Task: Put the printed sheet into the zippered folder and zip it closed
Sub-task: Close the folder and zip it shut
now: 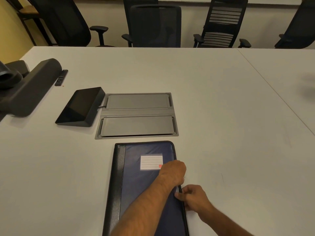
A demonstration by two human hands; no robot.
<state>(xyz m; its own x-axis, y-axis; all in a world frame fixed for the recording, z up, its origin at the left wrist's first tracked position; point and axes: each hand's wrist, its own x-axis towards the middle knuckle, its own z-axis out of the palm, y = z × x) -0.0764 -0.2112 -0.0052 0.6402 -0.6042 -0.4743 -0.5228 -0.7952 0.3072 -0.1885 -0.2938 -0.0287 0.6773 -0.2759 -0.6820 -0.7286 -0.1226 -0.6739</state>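
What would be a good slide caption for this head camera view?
Left hand presses the closed blue zippered folder on the white table while the right hand works at its right-edge zipper.

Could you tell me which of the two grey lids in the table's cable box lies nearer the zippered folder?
The near lid, just beyond the folder's far edge; the other lid lies beyond it, by the dark touchscreen.

The folder (146,188) lies shut on the table (221,116) at 6 o'clock. Left hand (173,172) presses its 3 o'clock edge; right hand (196,198) pinches that edge just below.
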